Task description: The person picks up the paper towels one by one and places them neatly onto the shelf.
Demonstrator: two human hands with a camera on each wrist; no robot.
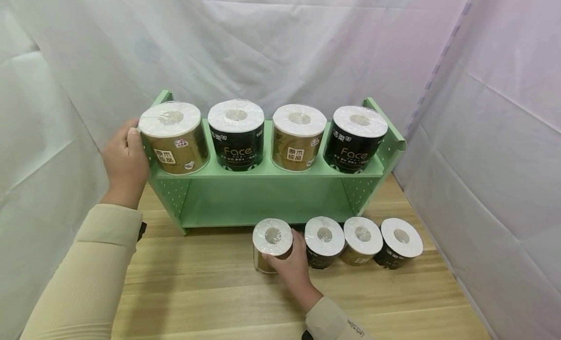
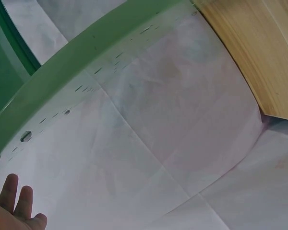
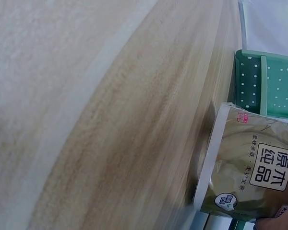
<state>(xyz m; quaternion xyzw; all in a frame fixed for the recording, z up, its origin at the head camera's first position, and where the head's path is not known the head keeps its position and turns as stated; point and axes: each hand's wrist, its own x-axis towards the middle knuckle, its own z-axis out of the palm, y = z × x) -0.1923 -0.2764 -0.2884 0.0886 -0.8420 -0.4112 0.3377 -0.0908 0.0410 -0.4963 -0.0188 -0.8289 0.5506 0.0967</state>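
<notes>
My right hand [image 1: 291,262] grips a gold-wrapped toilet paper roll [image 1: 259,259] on the table, thumb at its front and fingers along its right side. The same roll [image 3: 230,163] shows its printed label in the right wrist view, with part of the hand [image 3: 281,221] at the bottom edge. At the left end of the green shelf [image 1: 263,198], my left hand [image 1: 127,160] is beside a gold roll [image 1: 193,157] on the top board; whether it touches the roll or the side panel, I cannot tell. Extended fingers of the left hand [image 2: 17,211] appear in the left wrist view.
Along the top board, a black roll [image 1: 238,152], a gold roll [image 1: 295,152] and a black roll [image 1: 355,150] continue the row. Right of my right hand stand a black roll [image 1: 323,259], a gold roll [image 1: 357,257] and a black roll [image 1: 390,259] on the wooden table [image 1: 197,291].
</notes>
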